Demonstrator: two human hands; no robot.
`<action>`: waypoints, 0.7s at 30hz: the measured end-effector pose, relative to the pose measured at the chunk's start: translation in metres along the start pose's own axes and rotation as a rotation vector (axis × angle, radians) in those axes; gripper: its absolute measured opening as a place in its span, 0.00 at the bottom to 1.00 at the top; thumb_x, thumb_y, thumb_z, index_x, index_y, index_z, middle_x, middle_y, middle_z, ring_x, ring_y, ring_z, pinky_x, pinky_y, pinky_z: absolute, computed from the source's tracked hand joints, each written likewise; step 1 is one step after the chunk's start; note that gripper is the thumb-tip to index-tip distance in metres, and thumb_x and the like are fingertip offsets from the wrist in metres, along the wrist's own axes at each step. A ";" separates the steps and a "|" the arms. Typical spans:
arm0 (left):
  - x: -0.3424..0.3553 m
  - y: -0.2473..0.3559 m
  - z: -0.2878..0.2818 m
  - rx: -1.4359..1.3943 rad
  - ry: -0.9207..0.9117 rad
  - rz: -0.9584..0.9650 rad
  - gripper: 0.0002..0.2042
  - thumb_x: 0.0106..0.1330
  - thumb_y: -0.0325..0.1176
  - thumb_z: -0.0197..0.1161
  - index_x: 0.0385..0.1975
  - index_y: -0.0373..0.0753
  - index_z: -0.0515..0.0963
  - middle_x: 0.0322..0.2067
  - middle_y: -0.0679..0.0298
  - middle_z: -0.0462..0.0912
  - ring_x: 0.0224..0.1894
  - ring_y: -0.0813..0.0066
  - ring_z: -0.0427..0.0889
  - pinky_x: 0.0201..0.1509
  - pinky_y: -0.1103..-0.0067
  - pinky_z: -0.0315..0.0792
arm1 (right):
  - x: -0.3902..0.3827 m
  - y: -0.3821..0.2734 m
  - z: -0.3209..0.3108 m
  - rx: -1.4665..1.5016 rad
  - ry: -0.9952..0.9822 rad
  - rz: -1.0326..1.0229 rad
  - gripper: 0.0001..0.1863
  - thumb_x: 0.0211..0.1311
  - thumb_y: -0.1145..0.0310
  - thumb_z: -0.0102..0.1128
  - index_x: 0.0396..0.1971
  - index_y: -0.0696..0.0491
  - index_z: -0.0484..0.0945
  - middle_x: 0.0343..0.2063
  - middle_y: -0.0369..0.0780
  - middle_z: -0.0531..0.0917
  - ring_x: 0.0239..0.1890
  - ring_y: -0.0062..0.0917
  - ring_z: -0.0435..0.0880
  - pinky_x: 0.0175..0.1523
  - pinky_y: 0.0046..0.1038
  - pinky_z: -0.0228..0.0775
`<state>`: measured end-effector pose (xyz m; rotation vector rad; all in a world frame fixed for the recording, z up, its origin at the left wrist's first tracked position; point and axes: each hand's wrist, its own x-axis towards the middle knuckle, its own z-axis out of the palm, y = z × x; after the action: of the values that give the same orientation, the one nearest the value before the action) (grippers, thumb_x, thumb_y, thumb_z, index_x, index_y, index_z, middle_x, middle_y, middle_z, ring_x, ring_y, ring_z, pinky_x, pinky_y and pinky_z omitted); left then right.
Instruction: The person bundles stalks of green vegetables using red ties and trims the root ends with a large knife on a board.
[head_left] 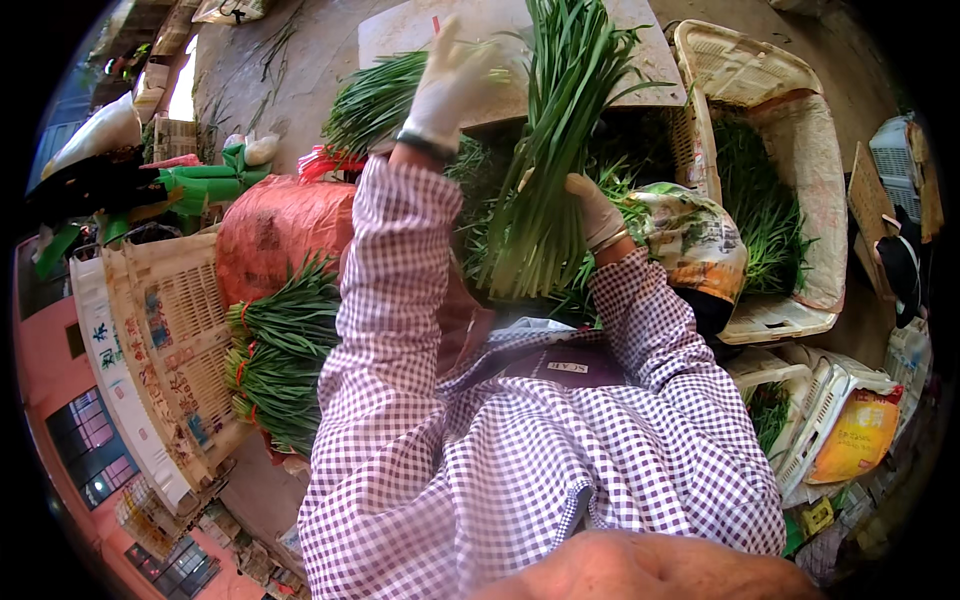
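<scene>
My right hand point(597, 212), in a pale glove, is closed round the lower part of a large bunch of garlic chives point(560, 120). Its long green leaves spread away from me over a pale board point(490, 30), and the paler stalk ends point back at my body. Also gloved, my left hand point(440, 95) is raised above the board with its fingers stretched apart and blurred. I see nothing held in it. Beside its wrist, a smaller heap of chives point(375, 100) lies on the board's left side. A dark band rings that wrist.
At right stands a white plastic crate point(830, 240) with loose greens inside. Tied chive bundles point(285, 340) rest on my left, by a red sack point(285, 235) and an upright crate point(165, 340). A printed bag point(695, 235) sits beside my right forearm. More crates point(830, 410) stand lower right.
</scene>
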<state>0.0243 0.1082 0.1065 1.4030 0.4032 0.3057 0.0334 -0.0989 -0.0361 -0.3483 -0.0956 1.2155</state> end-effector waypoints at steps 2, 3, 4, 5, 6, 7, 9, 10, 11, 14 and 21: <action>-0.025 -0.031 -0.035 -0.051 0.101 0.043 0.35 0.66 0.43 0.61 0.70 0.46 0.53 0.61 0.60 0.66 0.61 0.68 0.68 0.61 0.67 0.68 | 0.002 0.001 -0.013 0.049 0.040 0.002 0.31 0.55 0.59 0.66 0.57 0.57 0.70 0.47 0.43 0.81 0.44 0.32 0.83 0.51 0.33 0.78; -0.038 -0.051 -0.052 -0.036 0.174 0.035 0.34 0.67 0.44 0.60 0.70 0.48 0.54 0.60 0.62 0.68 0.60 0.70 0.69 0.61 0.66 0.68 | 0.003 0.002 -0.019 0.076 0.058 0.004 0.31 0.55 0.59 0.66 0.58 0.57 0.70 0.48 0.44 0.81 0.44 0.32 0.83 0.51 0.34 0.78; -0.049 -0.071 -0.069 -0.035 0.181 -0.156 0.33 0.66 0.46 0.60 0.70 0.48 0.55 0.58 0.63 0.70 0.59 0.71 0.70 0.60 0.67 0.68 | 0.003 0.001 -0.024 0.072 0.064 0.005 0.31 0.56 0.59 0.65 0.58 0.57 0.69 0.48 0.44 0.81 0.44 0.32 0.83 0.51 0.34 0.78; -0.059 -0.090 -0.081 -0.031 0.187 -0.346 0.33 0.66 0.48 0.60 0.69 0.48 0.57 0.57 0.65 0.72 0.57 0.72 0.71 0.59 0.68 0.67 | 0.004 0.000 -0.029 0.070 0.067 0.008 0.31 0.56 0.59 0.65 0.58 0.57 0.69 0.48 0.44 0.81 0.45 0.32 0.83 0.51 0.34 0.78; -0.071 -0.114 -0.085 -0.019 0.030 -0.475 0.33 0.65 0.51 0.60 0.68 0.47 0.59 0.56 0.66 0.72 0.57 0.74 0.71 0.58 0.70 0.67 | 0.004 -0.002 -0.031 0.064 0.072 0.011 0.32 0.56 0.59 0.65 0.59 0.57 0.69 0.48 0.44 0.81 0.45 0.32 0.83 0.51 0.34 0.78; -0.082 -0.127 -0.082 -0.005 -0.128 -0.600 0.34 0.64 0.53 0.60 0.67 0.46 0.61 0.55 0.67 0.73 0.56 0.75 0.71 0.58 0.72 0.67 | 0.004 -0.003 -0.023 0.046 0.086 -0.004 0.31 0.56 0.59 0.65 0.59 0.57 0.69 0.48 0.43 0.81 0.45 0.32 0.83 0.52 0.34 0.78; -0.096 -0.134 -0.050 -0.101 -0.418 -0.544 0.36 0.61 0.52 0.65 0.65 0.41 0.62 0.57 0.66 0.72 0.56 0.76 0.71 0.59 0.73 0.67 | 0.004 -0.004 -0.004 0.007 0.118 -0.031 0.31 0.57 0.59 0.65 0.58 0.57 0.69 0.47 0.43 0.81 0.45 0.30 0.83 0.52 0.34 0.78; -0.097 -0.139 -0.035 -0.193 -0.453 -0.534 0.37 0.59 0.49 0.68 0.65 0.40 0.62 0.56 0.66 0.72 0.55 0.76 0.72 0.58 0.74 0.67 | 0.008 -0.003 -0.014 -0.018 0.188 -0.030 0.30 0.56 0.58 0.65 0.56 0.57 0.72 0.46 0.42 0.82 0.44 0.28 0.83 0.52 0.32 0.77; -0.097 -0.144 -0.020 -0.284 -0.488 -0.524 0.38 0.57 0.47 0.70 0.65 0.38 0.61 0.55 0.65 0.73 0.54 0.76 0.73 0.58 0.74 0.68 | 0.008 -0.003 -0.021 -0.070 0.218 -0.052 0.28 0.56 0.59 0.65 0.55 0.57 0.73 0.45 0.41 0.82 0.44 0.28 0.83 0.52 0.31 0.76; -0.100 -0.133 0.017 -0.518 -0.337 -0.409 0.34 0.52 0.27 0.74 0.60 0.38 0.64 0.47 0.65 0.76 0.48 0.73 0.77 0.53 0.74 0.73 | 0.014 -0.007 0.001 -0.191 0.371 -0.171 0.21 0.57 0.60 0.66 0.47 0.55 0.78 0.39 0.37 0.83 0.40 0.24 0.83 0.49 0.26 0.75; -0.085 -0.148 0.027 -0.725 -0.375 -0.605 0.21 0.57 0.30 0.70 0.49 0.36 0.73 0.41 0.62 0.81 0.41 0.68 0.82 0.47 0.70 0.78 | 0.032 -0.029 0.017 -0.595 0.615 -0.202 0.26 0.56 0.53 0.70 0.47 0.55 0.76 0.35 0.34 0.82 0.32 0.18 0.80 0.39 0.22 0.74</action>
<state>-0.0440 0.0257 -0.0286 0.5606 0.3371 -0.2906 0.0667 -0.0739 -0.0143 -1.1878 0.0438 0.8171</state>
